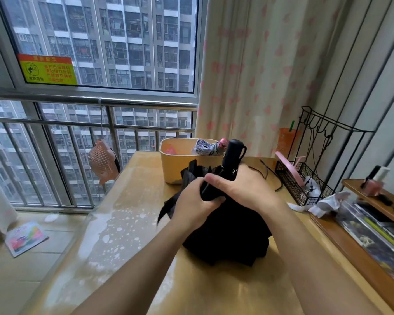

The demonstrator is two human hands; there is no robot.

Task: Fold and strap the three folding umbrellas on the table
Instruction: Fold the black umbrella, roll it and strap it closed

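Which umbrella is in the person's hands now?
The black umbrella: both the left hand and right hand grip it, canopy loose. The pale pink-handled umbrella lies in the yellow bin.

Bin (180,164): yellow, at the counter's far end
Wire rack (305,178): black, right side
Curtain (271,64): cream, pink hearts
Sticker (47,69): yellow-orange, on window
Booklet (25,238): on floor

One head-worn wide-angle view looks forward and down along both forearms, close over a table (128,223), facing a window (105,42) and curtain (259,76) beyond.
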